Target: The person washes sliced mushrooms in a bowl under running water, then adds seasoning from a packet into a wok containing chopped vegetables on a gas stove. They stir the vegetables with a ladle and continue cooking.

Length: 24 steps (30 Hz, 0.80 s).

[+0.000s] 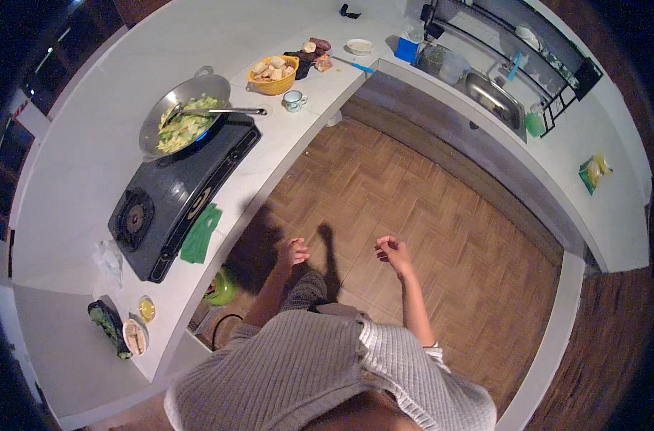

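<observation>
Both of my hands hang over the floor and hold nothing. My left hand (293, 252), fingers loosely bent and apart, is nearest the counter edge and the green cloth (200, 237). Farther right, my right hand (394, 254) hovers over the brown tiles with its fingers loosely curled. On the two-burner gas stove (179, 186), a metal wok (157, 121) sits over a blue flame on the far burner. Chopped vegetables (182, 132) fill its bottom, and a metal ladle (235, 111) rests in it, handle over the rim.
Past the wok are a yellow basket (273, 87) of peeled pieces, an enamel mug (293, 101) and a blue-handled knife (362, 68). A sink (494, 97) is at right. Near left stand a bowl (135, 338) and a small oil dish (147, 310). A green gas cylinder (222, 288) stands below.
</observation>
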### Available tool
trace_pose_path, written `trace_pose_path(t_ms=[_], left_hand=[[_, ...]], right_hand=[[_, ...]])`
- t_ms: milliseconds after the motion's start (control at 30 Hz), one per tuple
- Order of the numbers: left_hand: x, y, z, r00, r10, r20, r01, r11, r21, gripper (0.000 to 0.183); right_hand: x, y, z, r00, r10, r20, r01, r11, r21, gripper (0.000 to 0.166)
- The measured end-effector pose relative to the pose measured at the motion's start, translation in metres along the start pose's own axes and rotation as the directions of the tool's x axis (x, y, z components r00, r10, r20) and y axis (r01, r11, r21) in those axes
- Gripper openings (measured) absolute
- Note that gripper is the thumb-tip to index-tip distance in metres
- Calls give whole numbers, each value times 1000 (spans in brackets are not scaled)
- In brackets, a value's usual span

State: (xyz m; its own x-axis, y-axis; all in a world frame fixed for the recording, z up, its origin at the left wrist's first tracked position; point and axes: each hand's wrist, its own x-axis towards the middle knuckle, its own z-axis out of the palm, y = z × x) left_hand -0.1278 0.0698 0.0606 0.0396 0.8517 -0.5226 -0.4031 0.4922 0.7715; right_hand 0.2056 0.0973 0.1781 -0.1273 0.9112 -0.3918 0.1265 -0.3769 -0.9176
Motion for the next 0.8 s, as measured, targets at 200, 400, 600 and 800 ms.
trace_pose_path(t_ms=[200,400,600,800], left_hand=[[98,47,40,968,85,-235,-69,995,77,18],[259,120,63,879,360,-314,-311,930,195,17],[375,203,84,479,790,-383,-396,584,709,44],[413,290,113,264,894,-361,-24,380,925,87]], right_hand=[[105,-14,-33,997,35,-62,-24,985,172,10],[223,-62,-70,996,87,-32,-82,989,121,10],[348,-111,-102,997,45,55,-46,999,25,13],[458,-163,-101,988,94,125,-91,995,-32,15]])
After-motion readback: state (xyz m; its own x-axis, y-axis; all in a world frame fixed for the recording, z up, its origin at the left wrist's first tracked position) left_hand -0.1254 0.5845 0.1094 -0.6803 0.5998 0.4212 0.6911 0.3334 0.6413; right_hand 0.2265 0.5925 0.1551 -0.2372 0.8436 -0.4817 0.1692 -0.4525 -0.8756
